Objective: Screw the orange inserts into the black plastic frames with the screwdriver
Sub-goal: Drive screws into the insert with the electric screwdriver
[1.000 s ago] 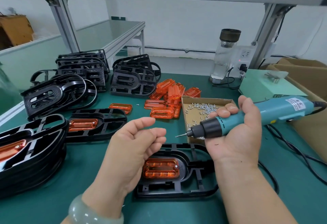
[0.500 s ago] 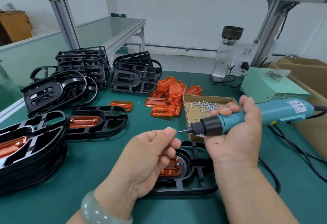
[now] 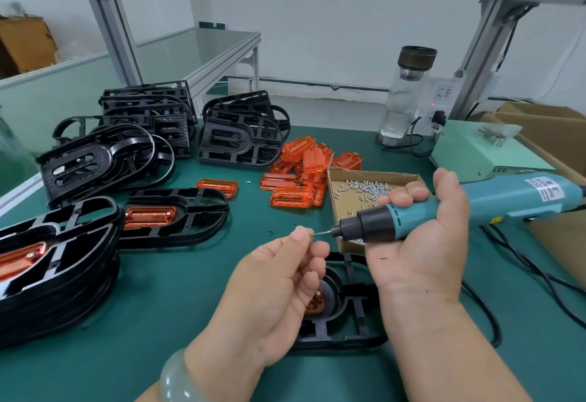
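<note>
From the head camera, the right hand (image 3: 421, 243) wraps its fingers round the teal-and-black electric screwdriver (image 3: 507, 198), held roughly level above the green table surface (image 3: 190, 274) with its thin bit pointing left. The left hand (image 3: 279, 290) has its fingers curled, and thumb and forefinger pinch what seems to be a small silver screw (image 3: 310, 234) against the bit tip; it is too small to be certain. Directly beneath both hands, near the front edge, lies the black plastic frame (image 3: 348, 309) with its translucent orange insert (image 3: 315, 301) seated and mostly hidden by the left hand. The likeliest slip is the screw dropping off the bit on the way down, or seating crooked and stripping the hole if the bit meets it at a slant. The screwdriver's black cable (image 3: 494, 322) loops by the frame's right side and could drag. The shallow cardboard tray of screws (image 3: 374, 174) sits just behind the tool, and a stack of fitted frames (image 3: 54, 268) crowds the left edge; bare surface lies left of the frame.
</note>
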